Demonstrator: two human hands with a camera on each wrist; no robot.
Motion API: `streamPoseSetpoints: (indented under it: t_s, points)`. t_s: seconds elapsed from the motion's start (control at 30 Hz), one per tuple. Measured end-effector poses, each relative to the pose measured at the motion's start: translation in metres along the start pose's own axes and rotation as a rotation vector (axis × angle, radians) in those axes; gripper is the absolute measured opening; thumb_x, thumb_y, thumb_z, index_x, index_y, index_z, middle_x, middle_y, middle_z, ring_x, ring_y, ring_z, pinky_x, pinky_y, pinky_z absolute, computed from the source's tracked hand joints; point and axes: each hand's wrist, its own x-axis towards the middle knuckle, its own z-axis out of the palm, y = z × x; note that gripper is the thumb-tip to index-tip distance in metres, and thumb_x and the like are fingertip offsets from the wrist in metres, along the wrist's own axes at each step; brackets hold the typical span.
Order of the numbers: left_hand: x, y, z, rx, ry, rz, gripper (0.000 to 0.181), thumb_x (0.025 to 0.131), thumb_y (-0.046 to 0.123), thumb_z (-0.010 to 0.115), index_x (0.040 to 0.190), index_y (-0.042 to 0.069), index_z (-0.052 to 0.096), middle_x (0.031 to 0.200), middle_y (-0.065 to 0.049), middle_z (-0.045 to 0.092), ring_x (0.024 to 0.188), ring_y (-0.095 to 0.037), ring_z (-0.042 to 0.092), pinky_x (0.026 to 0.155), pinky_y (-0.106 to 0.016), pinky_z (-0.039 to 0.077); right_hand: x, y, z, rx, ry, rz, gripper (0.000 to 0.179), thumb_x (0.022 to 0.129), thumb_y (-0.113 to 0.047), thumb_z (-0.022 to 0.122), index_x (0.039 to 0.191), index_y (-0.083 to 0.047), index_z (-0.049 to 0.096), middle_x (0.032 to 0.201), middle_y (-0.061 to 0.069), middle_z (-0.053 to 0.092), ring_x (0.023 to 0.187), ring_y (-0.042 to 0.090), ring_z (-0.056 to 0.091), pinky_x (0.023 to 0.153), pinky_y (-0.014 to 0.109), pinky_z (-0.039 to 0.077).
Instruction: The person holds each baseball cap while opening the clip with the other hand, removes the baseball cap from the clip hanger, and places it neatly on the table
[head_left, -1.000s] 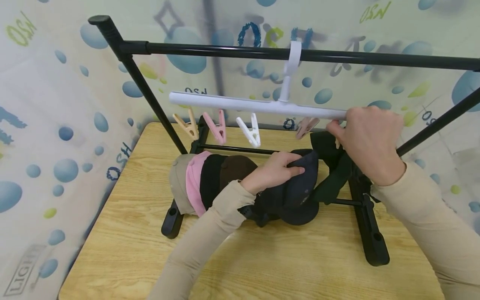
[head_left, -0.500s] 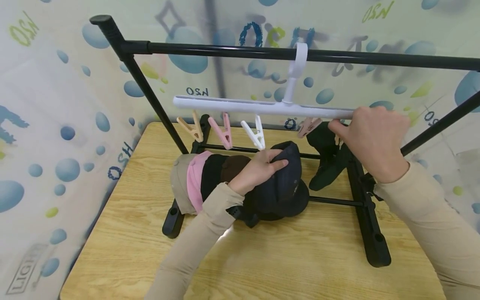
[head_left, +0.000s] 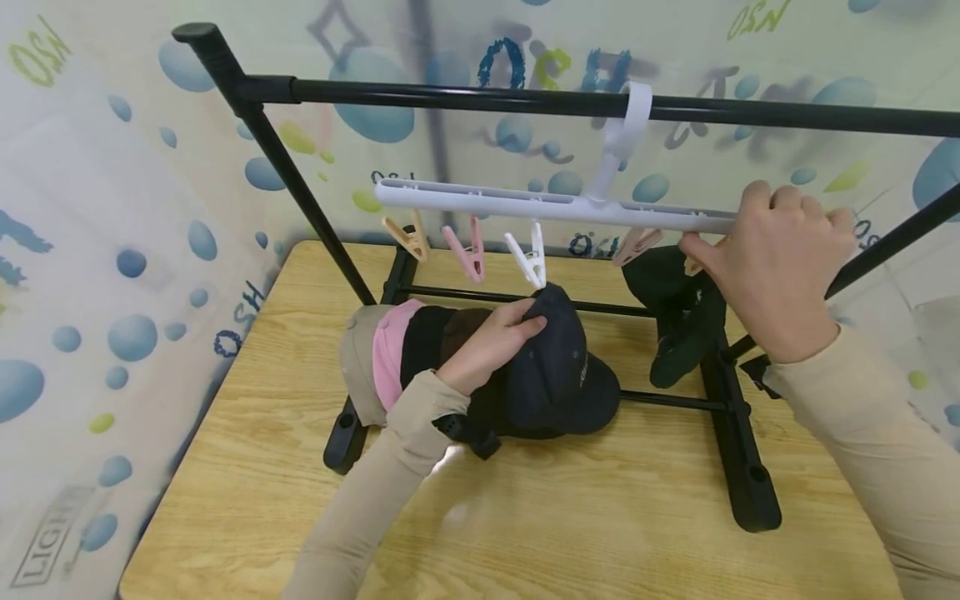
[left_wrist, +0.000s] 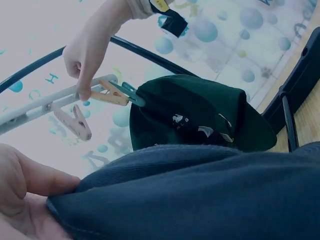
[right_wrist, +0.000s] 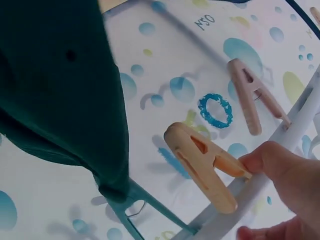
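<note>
My left hand [head_left: 486, 350] pinches the edge of a navy baseball cap [head_left: 553, 367], thumb on top, just above the pile of caps on the table. The cap's brim points right. With my right hand [head_left: 791, 271] I grip the right end of a white clip hanger [head_left: 487, 200] that hooks over a black rail. From that end a dark green cap [left_wrist: 190, 112] hangs in a teal clip [right_wrist: 132, 212]. A peach clip [right_wrist: 205, 167] sits beside my right thumb. The white clip [head_left: 528, 257] hangs close above the navy cap.
A pink clip [head_left: 468, 250], a yellowish clip [head_left: 408, 240] and a dusty pink clip [head_left: 637, 246] also hang there. Beige [head_left: 356, 362], pink [head_left: 390, 354], black and brown caps lie stacked on the wooden table [head_left: 247, 483], inside the black rack [head_left: 738, 467].
My right hand has slid the hanger, with its clips and the green cap, to the right along the rail. My left hand has drawn the navy cap leftward, away from the green cap.
</note>
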Motion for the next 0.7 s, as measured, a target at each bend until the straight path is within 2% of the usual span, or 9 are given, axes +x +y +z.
streamPoseSetpoints:
  t_s: [0.07, 0.13, 0.3, 0.4, 0.5, 0.63, 0.7]
  points:
    - [-0.002, -0.004, -0.001, -0.007, 0.011, -0.006, 0.039, 0.103, 0.008, 0.041, 0.142, 0.002, 0.045, 0.136, -0.013, 0.053, 0.124, -0.023, 0.050, 0.102, -0.035, 0.037, -0.001, 0.003, 0.002, 0.014, 0.045, -0.008, 0.059, 0.075, -0.042, 0.078, 0.075, 0.008, 0.047, 0.066, 0.026, 0.046, 0.058, 0.042, 0.040, 0.056, 0.050, 0.027]
    - [-0.003, -0.008, -0.002, 0.002, 0.028, -0.005, 0.038, 0.103, 0.008, 0.042, 0.140, 0.002, 0.046, 0.136, -0.013, 0.052, 0.124, -0.023, 0.049, 0.104, -0.037, 0.035, -0.001, 0.005, 0.003, 0.049, 0.047, -0.008, 0.058, 0.074, -0.038, 0.080, 0.087, 0.011, 0.052, 0.080, 0.032, 0.052, 0.068, 0.048, 0.044, 0.061, 0.055, 0.028]
    - [-0.006, -0.018, -0.003, 0.027, 0.060, -0.025, 0.043, 0.103, 0.008, 0.043, 0.144, 0.001, 0.040, 0.145, -0.013, 0.043, 0.132, -0.024, 0.040, 0.108, -0.039, 0.029, -0.001, 0.009, -0.001, 0.179, -0.112, 0.026, 0.049, 0.081, -0.029, 0.076, 0.106, 0.009, 0.059, 0.100, 0.036, 0.055, 0.076, 0.054, 0.048, 0.058, 0.063, 0.034]
    - [-0.007, -0.023, -0.005, 0.039, 0.069, -0.039, 0.046, 0.102, 0.007, 0.044, 0.147, 0.000, 0.035, 0.146, -0.015, 0.040, 0.134, -0.026, 0.037, 0.109, -0.040, 0.028, -0.002, 0.013, -0.001, 0.220, -0.178, 0.021, 0.042, 0.086, -0.026, 0.071, 0.104, 0.010, 0.059, 0.094, 0.034, 0.057, 0.072, 0.052, 0.049, 0.053, 0.063, 0.037]
    - [-0.009, -0.028, -0.007, 0.052, 0.089, -0.044, 0.044, 0.101, 0.006, 0.044, 0.145, 0.000, 0.037, 0.143, -0.016, 0.043, 0.131, -0.027, 0.040, 0.107, -0.041, 0.030, -0.004, 0.017, 0.001, 0.243, -0.173, -0.018, 0.036, 0.088, -0.022, 0.067, 0.096, 0.012, 0.058, 0.082, 0.032, 0.056, 0.067, 0.049, 0.049, 0.053, 0.059, 0.039]
    - [-0.012, -0.033, -0.009, 0.064, 0.093, -0.046, 0.046, 0.101, 0.005, 0.046, 0.146, 0.001, 0.036, 0.143, -0.015, 0.043, 0.131, -0.027, 0.040, 0.107, -0.042, 0.031, -0.006, 0.020, 0.002, 0.272, -0.204, -0.053, 0.036, 0.088, -0.019, 0.067, 0.091, 0.015, 0.054, 0.075, 0.031, 0.052, 0.066, 0.046, 0.047, 0.060, 0.058, 0.040]
    - [-0.014, -0.034, -0.011, 0.094, 0.089, -0.052, 0.048, 0.101, 0.005, 0.047, 0.147, 0.002, 0.034, 0.145, -0.015, 0.041, 0.132, -0.027, 0.039, 0.107, -0.042, 0.030, -0.005, 0.022, 0.000, 0.281, -0.254, -0.046, 0.039, 0.088, -0.020, 0.069, 0.092, 0.016, 0.054, 0.076, 0.031, 0.051, 0.066, 0.046, 0.046, 0.062, 0.058, 0.039]
